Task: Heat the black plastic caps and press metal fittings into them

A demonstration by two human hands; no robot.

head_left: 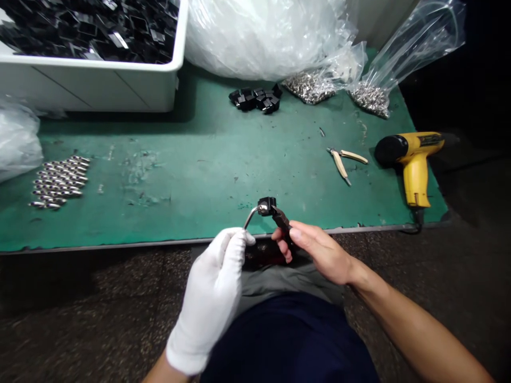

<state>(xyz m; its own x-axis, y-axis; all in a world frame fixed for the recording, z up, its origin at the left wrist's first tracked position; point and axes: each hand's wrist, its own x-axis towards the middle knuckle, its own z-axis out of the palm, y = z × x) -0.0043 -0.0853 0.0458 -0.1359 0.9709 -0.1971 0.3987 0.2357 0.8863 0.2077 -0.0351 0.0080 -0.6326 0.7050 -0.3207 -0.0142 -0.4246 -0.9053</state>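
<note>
Out in front of both grips runs the green worktop (207, 175), and bulking up on its far side, straight ahead of them, there's a big clear plastic bag (263, 37)! Far to the left of the grips sits the white bin (120, 88), loaded with black parts (88, 26). Here's the left grip (217, 290), white-gloved, fingers clamped on a bent metal rod; the bare right grip (325, 252) is closed around a dark tool. Off to their right lies a yellow heat gun (416, 170); well out left, rows of metal pieces (62, 183). Ahead, a few loose black pieces (257, 99), and ahead to the right, pale-handled pliers (341, 164), legs spread. Right between the grips, just beyond the fingertips: the dark tool (281, 219), the bent metal rod (250, 217) and, at their tips, a small black block (270, 202).
</note>
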